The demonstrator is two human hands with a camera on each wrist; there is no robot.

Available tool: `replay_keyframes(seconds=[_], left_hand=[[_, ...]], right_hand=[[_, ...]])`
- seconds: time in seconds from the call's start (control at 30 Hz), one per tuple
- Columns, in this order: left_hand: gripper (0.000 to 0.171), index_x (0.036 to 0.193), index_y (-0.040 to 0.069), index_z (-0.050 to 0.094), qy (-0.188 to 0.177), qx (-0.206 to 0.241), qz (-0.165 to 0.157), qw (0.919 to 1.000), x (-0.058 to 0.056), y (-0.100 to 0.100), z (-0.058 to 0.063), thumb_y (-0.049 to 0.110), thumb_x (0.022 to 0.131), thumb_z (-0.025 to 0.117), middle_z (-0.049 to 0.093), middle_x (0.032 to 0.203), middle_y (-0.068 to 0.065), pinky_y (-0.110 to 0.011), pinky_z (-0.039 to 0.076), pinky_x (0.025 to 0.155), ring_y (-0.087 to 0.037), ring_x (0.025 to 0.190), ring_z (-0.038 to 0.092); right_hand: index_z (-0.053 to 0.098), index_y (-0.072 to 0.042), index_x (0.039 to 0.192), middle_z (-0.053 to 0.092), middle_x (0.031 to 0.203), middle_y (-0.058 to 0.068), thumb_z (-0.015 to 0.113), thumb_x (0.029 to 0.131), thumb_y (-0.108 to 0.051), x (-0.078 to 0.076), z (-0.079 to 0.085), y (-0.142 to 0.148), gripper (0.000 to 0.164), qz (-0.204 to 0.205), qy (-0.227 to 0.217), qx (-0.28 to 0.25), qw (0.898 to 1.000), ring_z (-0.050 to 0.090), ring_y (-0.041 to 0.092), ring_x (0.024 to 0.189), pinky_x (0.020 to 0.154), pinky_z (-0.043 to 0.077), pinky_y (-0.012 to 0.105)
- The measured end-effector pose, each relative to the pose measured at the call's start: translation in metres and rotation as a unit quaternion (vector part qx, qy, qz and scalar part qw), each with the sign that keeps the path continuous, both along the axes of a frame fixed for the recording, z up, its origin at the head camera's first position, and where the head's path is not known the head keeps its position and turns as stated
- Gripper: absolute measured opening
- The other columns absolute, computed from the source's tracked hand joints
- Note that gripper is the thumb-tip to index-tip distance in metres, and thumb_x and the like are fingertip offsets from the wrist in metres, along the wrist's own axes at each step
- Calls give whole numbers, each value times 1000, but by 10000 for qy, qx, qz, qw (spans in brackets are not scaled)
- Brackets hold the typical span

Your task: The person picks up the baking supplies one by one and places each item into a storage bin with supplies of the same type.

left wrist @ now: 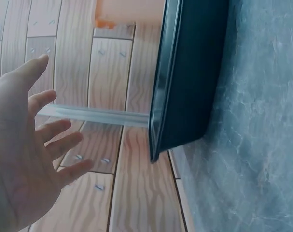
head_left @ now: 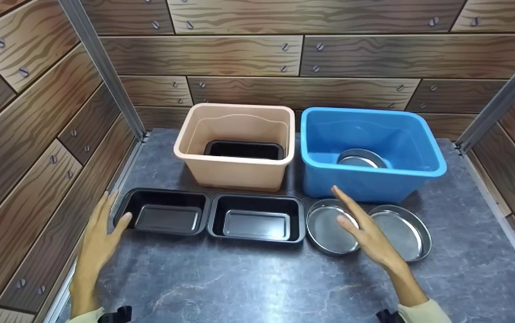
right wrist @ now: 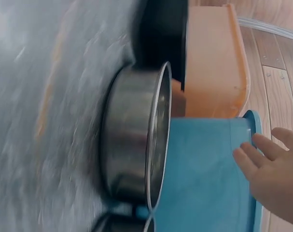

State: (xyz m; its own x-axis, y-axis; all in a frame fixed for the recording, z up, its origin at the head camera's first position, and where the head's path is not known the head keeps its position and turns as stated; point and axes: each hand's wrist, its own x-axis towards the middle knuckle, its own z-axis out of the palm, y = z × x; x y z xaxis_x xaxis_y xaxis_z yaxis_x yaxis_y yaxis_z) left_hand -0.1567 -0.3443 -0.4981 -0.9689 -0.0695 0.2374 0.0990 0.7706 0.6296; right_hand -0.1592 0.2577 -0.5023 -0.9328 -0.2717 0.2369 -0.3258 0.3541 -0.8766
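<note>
My left hand [head_left: 98, 240], fingers spread and holding nothing, is raised beside the outer black loaf pan [head_left: 163, 213] at the left. A second black loaf pan [head_left: 256, 220] sits to the right of that one. Over the two round metal cake pans my right hand [head_left: 369, 235] hovers with its fingers extended. It partly covers the nearer cake pan [head_left: 327, 226]; the other cake pan [head_left: 403, 233] lies just to its right. In the right wrist view the open hand [right wrist: 272, 169] appears apart from the round pan [right wrist: 132, 135].
Behind the pans stand a beige bin [head_left: 239, 172] with a black loaf pan [head_left: 244, 149] inside and a blue bin [head_left: 369, 181] holding a round metal pan [head_left: 360, 158]. Wood-patterned walls [head_left: 257, 56] with metal corner posts enclose the grey marbled table [head_left: 239, 282].
</note>
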Motion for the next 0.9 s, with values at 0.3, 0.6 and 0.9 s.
replay_keyframes(seconds=[0.3,0.6,0.9], left_hand=[[70,167,30,23,-136,395,58,9991,-1,-11,-9,40,107,57,15,174,-11,-81,15,112,-51,153,18],[68,167,31,20,-121,826,189,9963,-1,-22,-17,36,108,54,20,171,-19,-81,17,111,-53,150,25],[67,168,18,16,-221,1772,141,9838,-7,-27,-37,29,111,48,17,170,-23,-71,33,111,-57,146,31]], right_hand=[[29,-17,165,36,166,11,36,111,-7,-17,3,-18,56,766,-411,-1427,9859,32,31,153,119,35,27],[26,-12,165,37,164,16,33,113,-16,-36,3,-39,53,850,-877,-2164,9686,29,39,153,121,35,38],[27,-10,165,33,165,21,39,112,-15,-56,2,-65,55,671,-1017,-2679,9557,29,37,153,124,29,47]])
